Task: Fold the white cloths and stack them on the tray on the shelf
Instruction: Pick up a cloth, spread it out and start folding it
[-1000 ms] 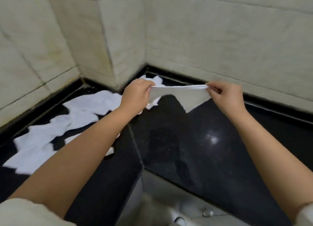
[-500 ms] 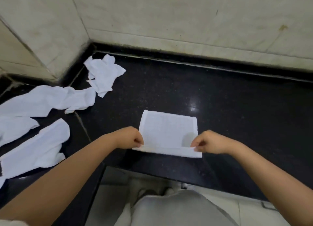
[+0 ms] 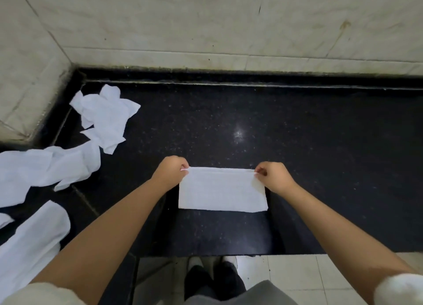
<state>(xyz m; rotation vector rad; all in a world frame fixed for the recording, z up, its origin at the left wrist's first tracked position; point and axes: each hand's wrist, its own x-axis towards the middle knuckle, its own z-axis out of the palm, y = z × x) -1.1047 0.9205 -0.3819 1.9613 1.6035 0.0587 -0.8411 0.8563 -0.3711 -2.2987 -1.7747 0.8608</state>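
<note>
A white cloth [image 3: 220,193] lies folded in half as a flat rectangle on the black stone counter [image 3: 297,144], near its front edge. My left hand [image 3: 171,173] pinches the cloth's far left corner and my right hand [image 3: 273,176] pinches its far right corner, both pressing the doubled edge down. Several unfolded white cloths lie to the left: a crumpled one [image 3: 106,117] by the wall corner, a long one [image 3: 45,167] beside it, and another [image 3: 32,243] at the lower left. No tray or shelf is in view.
Pale tiled walls [image 3: 206,25] close the counter at the back and left. The counter's front edge [image 3: 206,255] drops to a light tiled floor [image 3: 297,275], where my dark shoes [image 3: 212,279] show. Bare black counter extends to the right.
The cloth was held stretched in the air, then laid flat on the counter. Both hands have carried its near edge over to the far edge, halving it.
</note>
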